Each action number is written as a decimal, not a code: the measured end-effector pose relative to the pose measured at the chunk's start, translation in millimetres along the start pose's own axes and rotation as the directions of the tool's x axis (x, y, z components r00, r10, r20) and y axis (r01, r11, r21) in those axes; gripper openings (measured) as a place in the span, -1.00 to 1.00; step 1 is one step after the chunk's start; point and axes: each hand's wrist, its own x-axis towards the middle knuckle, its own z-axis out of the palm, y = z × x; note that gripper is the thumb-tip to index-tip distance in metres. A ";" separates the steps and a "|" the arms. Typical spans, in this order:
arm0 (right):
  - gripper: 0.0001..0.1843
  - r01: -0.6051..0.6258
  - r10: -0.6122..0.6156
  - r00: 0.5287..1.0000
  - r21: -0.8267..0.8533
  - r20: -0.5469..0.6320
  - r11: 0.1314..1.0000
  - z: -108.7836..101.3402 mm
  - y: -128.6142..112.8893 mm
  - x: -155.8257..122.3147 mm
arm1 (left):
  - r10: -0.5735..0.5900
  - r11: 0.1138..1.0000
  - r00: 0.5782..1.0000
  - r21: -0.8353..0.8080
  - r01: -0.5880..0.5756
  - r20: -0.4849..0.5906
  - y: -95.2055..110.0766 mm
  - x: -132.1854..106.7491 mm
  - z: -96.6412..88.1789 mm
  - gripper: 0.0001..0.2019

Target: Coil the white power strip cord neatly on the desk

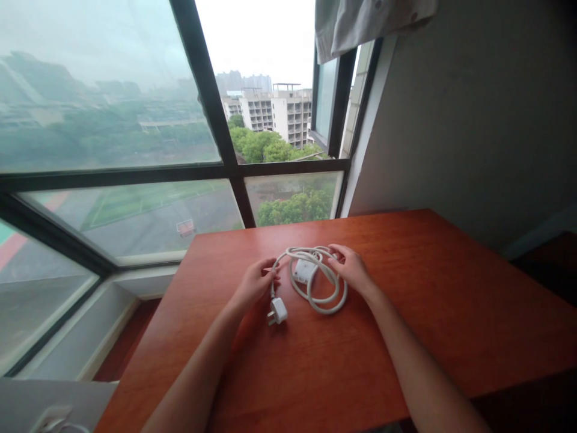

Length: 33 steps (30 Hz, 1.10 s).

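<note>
A white power cord (pixel 328 310) lies in loose loops on the reddish-brown wooden table. Its plug (pixel 279 310) hangs from the near left end, prongs pointing left. Inside the loops sits a white block (pixel 305 270), partly covered by the cord; its exact kind is hard to make out. My left hand (pixel 258 281) has its fingers closed round the cord just above the plug. At the right of the coil, my right hand (pixel 350 268) pinches the upper loops between thumb and fingers.
The wooden table (pixel 451 300) reaches from the window side to the right wall (pixel 460 120). Dark window frames (pixel 135 175) stand behind and to the left, one pane open. A cloth (pixel 369 24) hangs at the top. A white socket-like fitting (pixel 54 418) shows at the lower left.
</note>
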 end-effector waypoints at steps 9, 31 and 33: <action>-0.66 0.007 -0.023 0.989 0.113 0.145 0.994 0.4 -14.7 -2.9 | 0.022 0.999 0.989 -0.046 -0.016 0.147 12.7 -3.8 1.4 -0.60; -0.63 -0.143 0.110 0.989 0.402 0.103 0.905 -5.7 -22.3 -0.4 | 0.404 0.718 0.850 0.458 -0.524 0.339 19.2 -9.2 7.8 -0.83; -0.62 -0.162 0.135 0.986 0.415 0.093 0.895 -6.5 -21.0 0.3 | 0.387 0.713 0.849 0.468 -0.523 0.359 18.9 -9.8 6.8 -0.84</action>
